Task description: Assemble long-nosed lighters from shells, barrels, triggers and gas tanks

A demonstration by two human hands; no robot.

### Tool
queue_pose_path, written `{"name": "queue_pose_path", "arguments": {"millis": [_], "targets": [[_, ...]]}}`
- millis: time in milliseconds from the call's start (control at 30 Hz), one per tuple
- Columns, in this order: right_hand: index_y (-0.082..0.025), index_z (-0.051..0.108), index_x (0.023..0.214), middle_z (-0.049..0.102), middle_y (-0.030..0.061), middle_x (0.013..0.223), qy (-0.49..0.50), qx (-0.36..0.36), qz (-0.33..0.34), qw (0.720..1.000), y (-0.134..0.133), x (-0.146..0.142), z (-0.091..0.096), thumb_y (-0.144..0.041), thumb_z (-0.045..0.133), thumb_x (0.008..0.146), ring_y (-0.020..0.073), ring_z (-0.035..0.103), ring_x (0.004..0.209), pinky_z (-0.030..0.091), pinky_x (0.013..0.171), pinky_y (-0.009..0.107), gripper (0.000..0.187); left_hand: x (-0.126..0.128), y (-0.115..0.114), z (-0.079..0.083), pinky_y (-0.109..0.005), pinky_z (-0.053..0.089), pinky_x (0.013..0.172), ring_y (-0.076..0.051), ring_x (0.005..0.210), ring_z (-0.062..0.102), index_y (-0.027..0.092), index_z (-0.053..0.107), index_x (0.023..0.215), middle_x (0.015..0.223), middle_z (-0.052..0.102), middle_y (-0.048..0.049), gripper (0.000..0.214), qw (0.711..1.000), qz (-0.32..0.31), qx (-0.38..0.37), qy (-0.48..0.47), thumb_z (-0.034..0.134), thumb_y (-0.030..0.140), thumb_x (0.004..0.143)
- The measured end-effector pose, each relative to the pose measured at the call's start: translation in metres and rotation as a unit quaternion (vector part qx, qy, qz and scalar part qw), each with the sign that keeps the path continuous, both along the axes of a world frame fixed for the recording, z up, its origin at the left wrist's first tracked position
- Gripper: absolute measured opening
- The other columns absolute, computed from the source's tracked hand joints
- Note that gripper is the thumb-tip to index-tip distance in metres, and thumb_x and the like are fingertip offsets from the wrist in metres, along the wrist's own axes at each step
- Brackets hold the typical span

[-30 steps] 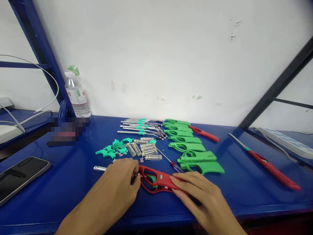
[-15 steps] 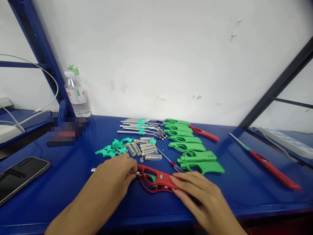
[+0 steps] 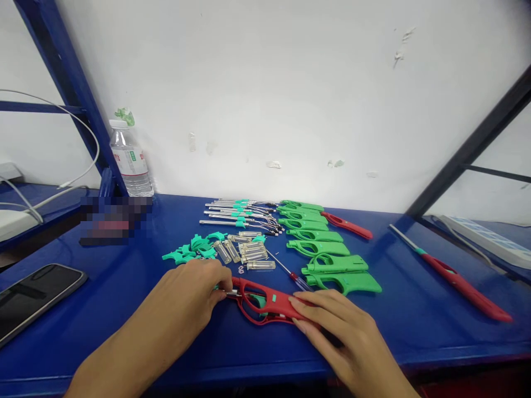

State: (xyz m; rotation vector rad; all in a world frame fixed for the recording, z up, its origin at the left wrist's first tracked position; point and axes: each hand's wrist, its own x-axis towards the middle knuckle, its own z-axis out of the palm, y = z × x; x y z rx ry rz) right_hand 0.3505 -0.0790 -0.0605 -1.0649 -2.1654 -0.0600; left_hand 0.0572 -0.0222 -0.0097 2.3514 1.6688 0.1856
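Low in the middle lies a red utility lighter casing (image 3: 276,301), with a green trigger (image 3: 259,301) inside its guard and a seam parted along the lower edge. My right hand (image 3: 340,326) grips its handle end, fingers over the top and thumb side beneath. At the front end, my left hand (image 3: 201,287) pinches the metal tube (image 3: 232,293) between thumb and fingers; most of the tube is hidden behind this hand. Just beyond are clear fuel canisters (image 3: 254,251), loose green triggers (image 3: 193,249) and a screwdriver (image 3: 299,282).
Behind lie several metal lighter tubes with wires (image 3: 224,223). Several green casings (image 3: 317,247) are lined up right of them, near another red casing (image 3: 348,225). A whole red lighter (image 3: 460,284) lies far right. A phone (image 3: 37,298) and water bottle (image 3: 131,166) are left.
The tube's far end, which showed left of my left hand, is now hidden behind it. My left hand has shifted slightly; my right hand keeps its hold on the casing.
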Motion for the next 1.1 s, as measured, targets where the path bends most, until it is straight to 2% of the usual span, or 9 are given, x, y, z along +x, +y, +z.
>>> {"name": "queue_pose_path", "arguments": {"millis": [133, 400, 667, 933, 1100], "targets": [[-0.029, 0.078, 0.125, 0.083, 0.0013, 0.119, 0.002, 0.001, -0.002, 1.0, 0.0, 0.0, 0.0, -0.028, 0.066, 0.106, 0.0228, 0.079, 0.104, 0.067, 0.091, 0.035, 0.023, -0.001, 0.002, -0.003, -0.035, 0.046, 0.074, -0.026, 0.087, 0.072, 0.027, 0.078, 0.091, 0.095, 0.079, -0.0008, 0.02, 1.0, -0.008, 0.007, -0.019, 0.067, 0.01, 0.091], [-0.029, 0.078, 0.125, 0.083, 0.002, 0.118, 0.007, 0.002, 0.001, 1.0, 0.0, 0.0, -0.001, -0.029, 0.065, 0.106, 0.0229, 0.079, 0.103, 0.067, 0.092, 0.035, 0.023, 0.006, 0.003, 0.009, -0.032, 0.044, 0.073, -0.022, 0.085, 0.071, 0.026, 0.079, 0.086, 0.097, 0.078, -0.0009, 0.023, 1.0, -0.008, -0.015, 0.005, 0.069, 0.005, 0.09], [-0.029, 0.08, 0.124, 0.084, 0.0039, 0.117, 0.006, 0.003, -0.006, 1.0, 0.0, 0.0, -0.002, -0.031, 0.063, 0.107, 0.0242, 0.08, 0.103, 0.067, 0.093, 0.037, 0.024, -0.005, 0.01, -0.01, -0.03, 0.049, 0.076, -0.021, 0.085, 0.074, 0.028, 0.084, 0.088, 0.094, 0.082, -0.0003, 0.026, 0.996, -0.056, 0.041, -0.05, 0.066, 0.01, 0.093], [-0.029, 0.08, 0.124, 0.084, 0.0031, 0.117, 0.006, 0.003, -0.009, 1.0, 0.0, 0.001, -0.002, -0.032, 0.064, 0.107, 0.0246, 0.08, 0.102, 0.067, 0.094, 0.04, 0.024, -0.004, 0.009, -0.001, -0.031, 0.049, 0.076, -0.023, 0.088, 0.074, 0.029, 0.084, 0.09, 0.096, 0.082, -0.0006, 0.025, 0.998, -0.039, 0.02, -0.036, 0.067, 0.01, 0.091], [-0.029, 0.08, 0.125, 0.084, 0.0037, 0.117, 0.009, -0.001, -0.008, 1.0, 0.0, 0.0, -0.002, -0.032, 0.064, 0.107, 0.0242, 0.08, 0.103, 0.067, 0.093, 0.038, 0.024, -0.006, 0.008, -0.008, -0.03, 0.049, 0.076, -0.021, 0.086, 0.074, 0.027, 0.084, 0.086, 0.092, 0.081, -0.0006, 0.026, 0.995, -0.048, 0.043, -0.072, 0.067, 0.007, 0.09]]}}
